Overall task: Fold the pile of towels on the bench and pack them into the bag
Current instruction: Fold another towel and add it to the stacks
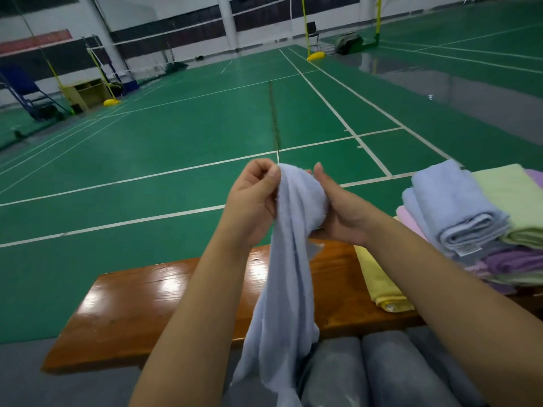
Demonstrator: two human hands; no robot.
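A light blue towel (289,277) hangs bunched in front of me, above the wooden bench (141,312). My left hand (252,201) pinches its top edge between thumb and fingers. My right hand (340,212) grips the bunched top of the same towel from the right. The towel's lower end drapes down past the bench's near edge. On the bench's right end sits the pile of towels (470,215): blue, green, pink and purple ones. A yellow towel (379,283) lies beside the pile. No bag is clearly visible.
Grey rolled shapes (390,374) lie at the bottom, below the bench's near edge. Beyond the bench spreads a green badminton court floor (176,136) with white lines. Net posts with yellow bases (316,55) stand far off.
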